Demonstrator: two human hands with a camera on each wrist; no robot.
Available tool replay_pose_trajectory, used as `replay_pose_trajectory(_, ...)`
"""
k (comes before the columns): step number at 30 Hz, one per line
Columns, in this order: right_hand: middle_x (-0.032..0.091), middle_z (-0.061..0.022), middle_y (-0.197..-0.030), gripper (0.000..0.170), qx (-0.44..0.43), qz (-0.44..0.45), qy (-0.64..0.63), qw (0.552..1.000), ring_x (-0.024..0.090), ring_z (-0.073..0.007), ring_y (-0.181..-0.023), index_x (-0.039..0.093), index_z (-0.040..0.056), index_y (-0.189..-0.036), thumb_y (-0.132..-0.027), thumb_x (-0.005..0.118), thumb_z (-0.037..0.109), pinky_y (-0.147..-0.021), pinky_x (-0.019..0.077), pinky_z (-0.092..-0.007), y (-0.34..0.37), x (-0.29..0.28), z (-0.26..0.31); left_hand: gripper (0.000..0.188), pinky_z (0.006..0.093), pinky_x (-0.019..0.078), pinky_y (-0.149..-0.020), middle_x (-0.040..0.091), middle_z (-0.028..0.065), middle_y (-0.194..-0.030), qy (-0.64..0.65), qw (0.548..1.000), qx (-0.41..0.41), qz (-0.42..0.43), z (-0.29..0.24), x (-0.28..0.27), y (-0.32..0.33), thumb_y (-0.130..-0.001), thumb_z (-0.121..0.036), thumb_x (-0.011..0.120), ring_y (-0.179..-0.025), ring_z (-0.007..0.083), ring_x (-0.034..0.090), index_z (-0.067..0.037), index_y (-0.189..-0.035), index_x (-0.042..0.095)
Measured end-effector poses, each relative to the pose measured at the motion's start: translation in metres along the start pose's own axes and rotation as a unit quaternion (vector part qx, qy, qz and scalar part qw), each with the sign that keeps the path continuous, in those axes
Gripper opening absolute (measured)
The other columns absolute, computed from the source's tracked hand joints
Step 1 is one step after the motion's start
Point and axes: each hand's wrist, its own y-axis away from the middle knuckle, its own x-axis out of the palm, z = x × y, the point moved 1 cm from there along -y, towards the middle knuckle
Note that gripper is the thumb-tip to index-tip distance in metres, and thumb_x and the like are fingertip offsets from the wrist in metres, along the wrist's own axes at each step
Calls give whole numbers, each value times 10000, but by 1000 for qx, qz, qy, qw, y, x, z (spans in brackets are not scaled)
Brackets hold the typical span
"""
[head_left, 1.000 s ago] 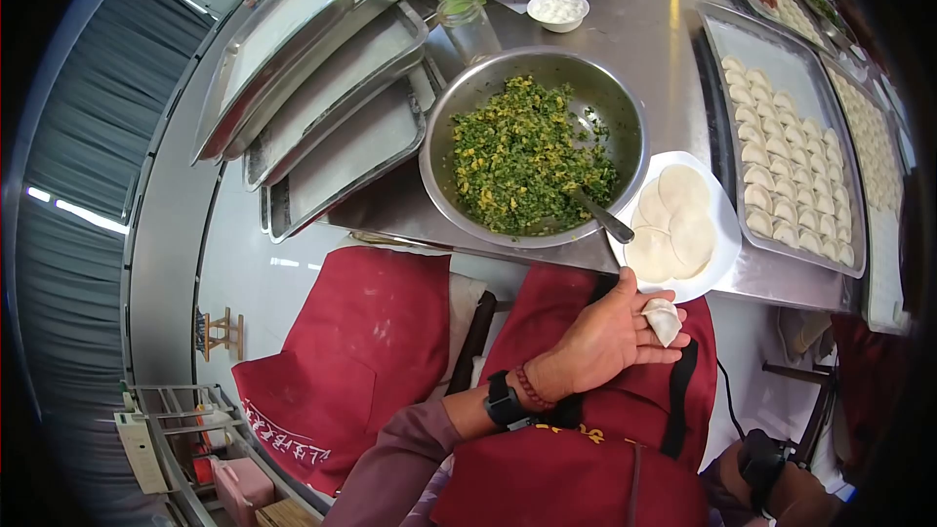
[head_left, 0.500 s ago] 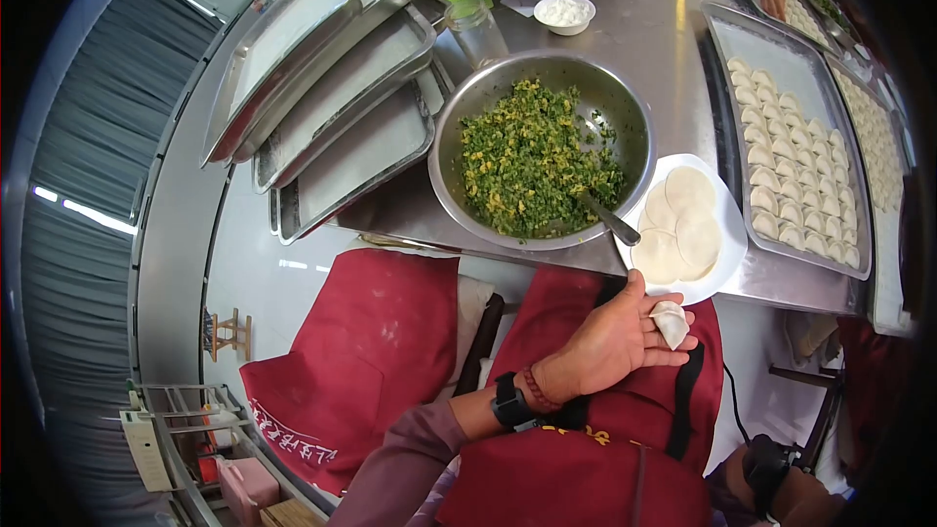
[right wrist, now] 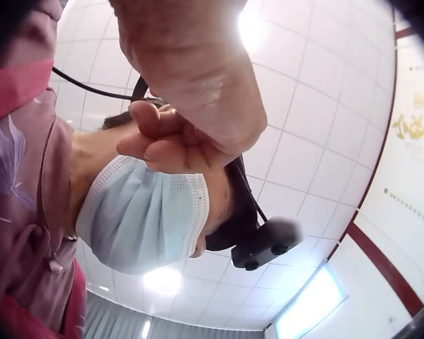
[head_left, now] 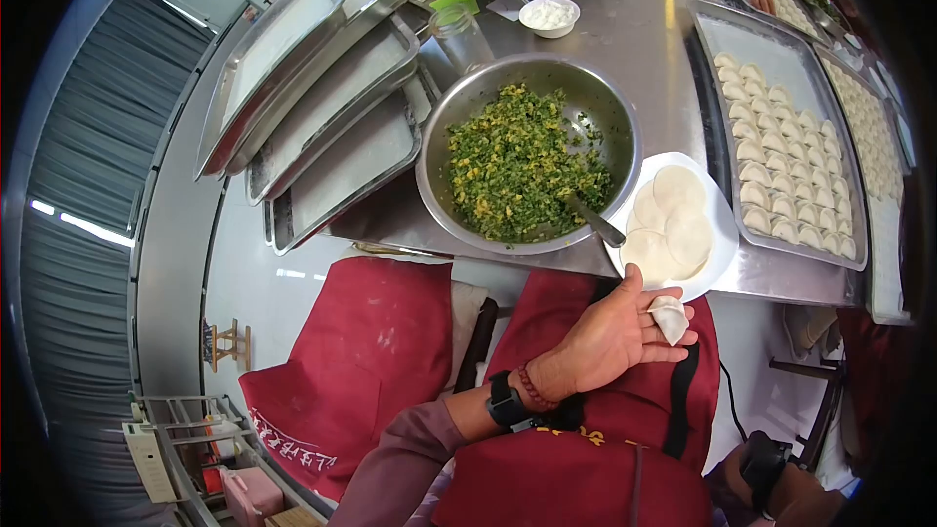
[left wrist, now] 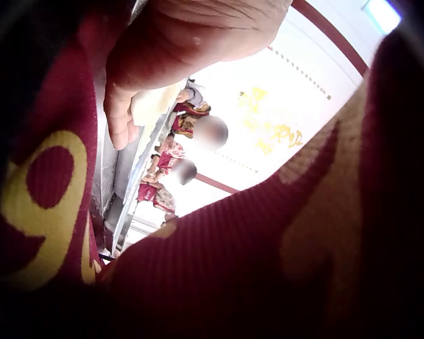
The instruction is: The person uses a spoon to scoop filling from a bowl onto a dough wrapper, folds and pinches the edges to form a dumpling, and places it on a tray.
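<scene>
My left hand [head_left: 610, 334] is held palm up at the table's front edge, fingers extended. A folded white dumpling [head_left: 670, 320] lies across those fingers. The left wrist view shows part of the dumpling [left wrist: 152, 106] under the hand. Just beyond the fingertips, a white plate [head_left: 724, 234] bears several round wrappers [head_left: 678, 190]. My right hand [right wrist: 194, 85] is raised in front of a face mask [right wrist: 138, 215], its fingers loosely bent with nothing visible in them. In the head view only its wrist and part of the hand appear at the lower right.
A steel bowl [head_left: 625, 102] of chopped green and yellow filling stands behind the plate, a spoon handle [head_left: 610, 229] over its rim. A tray [head_left: 727, 34] of dumplings lies to the right. Floured trays [head_left: 337, 171] lean at the left, near a glass jar [head_left: 459, 34] and a flour bowl [head_left: 549, 18].
The head view shifts slightly. My left hand stays in place with the dumpling on its fingers, and the right arm stays at the lower right.
</scene>
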Motion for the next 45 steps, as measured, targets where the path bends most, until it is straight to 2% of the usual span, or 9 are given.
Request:
replay_pose_trajectory(11, 677, -76, -974, 226, 18, -35, -14, 999, 660, -186, -860, 648, 67, -1023, -807, 711, 45, -768, 503, -346, 13, -1, -9, 805, 544, 390, -1106, 464, 257, -1417, -8, 1000, 14, 4, -6, 17, -2, -1004, -618, 305, -1297, 436, 490, 54, -1445, 330)
replay_pose_trajectory(18, 678, -101, -1026, 300, 144, -237, -78, 958, 665, -201, -886, 661, 40, -1088, -797, 719, 2, -830, 520, -357, 53, -9, -53, 819, 573, 373, -1108, 479, 276, -1416, -34, 999, 19, -4, -6, 35, -12, -1002, -639, 231, -1282, 439, 502, 49, -1376, 468)
replay_pose_trajectory(19, 679, -105, -1034, 310, 169, -258, -83, 947, 666, -203, -889, 663, 36, -1098, -796, 720, -4, -839, 522, -358, 57, -7, -63, 823, 566, 368, -1115, 480, 266, -1422, -42, 999, 15, -2, -7, 37, -12, -1000, -644, 235, -1295, 438, 491, 46, -1399, 441)
replay_pose_trajectory(21, 679, -112, -1049, 332, 244, -219, 18, 945, 667, -207, -897, 667, 28, -1117, -793, 722, -16, -856, 527, -361, 64, -3, -85, 811, 550, 384, -1101, 530, 240, -1367, -40, 999, 8, 3, -7, 40, -9, -1004, -643, 236, -1266, 394, 522, 34, -1400, 445)
replay_pose_trajectory(23, 698, -93, -1097, 420, 290, -147, 151, 934, 642, -239, -1062, 693, 70, -1130, -725, 776, -3, -938, 492, -359, 72, 4, -105, 796, 514, 407, -1089, 540, 186, -1322, -53, 998, 14, 35, -6, 34, -9, -1003, -640, 270, -1239, 317, 533, 39, -1390, 421)
replay_pose_trajectory(26, 705, -64, -1156, 342, 306, -85, 202, 926, 580, -260, -1215, 718, 84, -1088, -754, 777, 43, -975, 465, -363, 73, 21, -122, 776, 488, 414, -1085, 535, 145, -1297, -69, 997, 32, 14, -3, 37, -8, -1006, -638, 278, -1227, 250, 526, 26, -1385, 412)
replay_pose_trajectory(30, 715, -21, -1150, 255, 305, -56, 218, 925, 554, -270, -1264, 735, 102, -1028, -776, 767, 74, -1034, 409, -379, 76, 28, -136, 765, 510, 391, -1092, 472, 160, -1399, -86, 995, 50, 15, -4, 44, -5, -1023, -610, 260, -1280, 281, 493, 17, -1459, 305)
replay_pose_trajectory(41, 720, -34, -1137, 187, 279, -38, 230, 932, 543, -264, -1296, 738, 96, -999, -812, 741, 87, -1046, 385, -385, 84, 29, -147, 802, 528, 346, -1133, 456, 176, -1425, -79, 996, 35, -7, 1, 41, -5, -1012, -636, 247, -1338, 305, 452, 23, -1466, 302)
replay_pose_trajectory(45, 723, -34, -1140, 213, 342, -105, 124, 925, 533, -278, -1313, 752, 109, -1027, -814, 747, 92, -1059, 377, -390, 80, 29, -139, 783, 519, 367, -1119, 448, 149, -1421, -64, 997, 50, 7, 0, 47, -3, -1019, -624, 226, -1314, 272, 466, 19, -1454, 327)
